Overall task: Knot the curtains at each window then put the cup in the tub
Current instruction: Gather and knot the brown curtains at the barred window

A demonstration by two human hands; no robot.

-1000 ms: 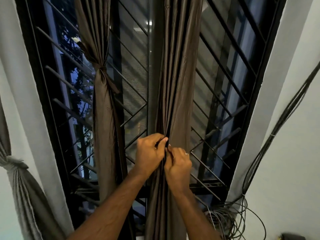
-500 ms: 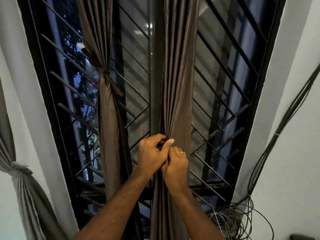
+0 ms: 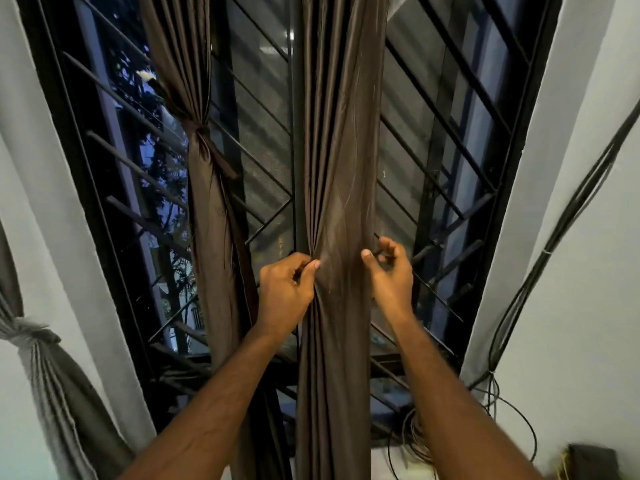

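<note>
- two bare forearms are reaching up from the bottom edge, one on each side of the hanging brown curtain [image 3: 341, 188], which is falling straight down the middle of the window.
- the left hand [image 3: 284, 293] is pinching the curtain's left edge, thumb and forefinger pressing a bunch of folds together; pleats are fanning out above and below the pinch.
- the right hand [image 3: 391, 277] is sitting at the curtain's right edge, its thumb lying against the cloth and its fingers curling behind; whether they are gripping fabric cannot be told, as the hand is blurring.
- the two hands are standing apart, with a smooth, slightly shiny span of cloth stretching between them.
- the fabric is looking satiny, with long vertical pleats and a faint sheen.
- to the left, a second brown curtain [image 3: 207, 209] is hanging gathered, a knot [image 3: 198, 130] cinching it in its upper part.
- at the far left edge, a grey curtain [image 3: 52, 382] is hanging knotted against the white wall.
- thin coiled cables [image 3: 498, 403] are lying low on the right, and thicker black ones are running up the wall.
- behind everything, the black window grille [image 3: 450, 133] is crossing in slanted metal bars, dark foliage showing through.
</note>
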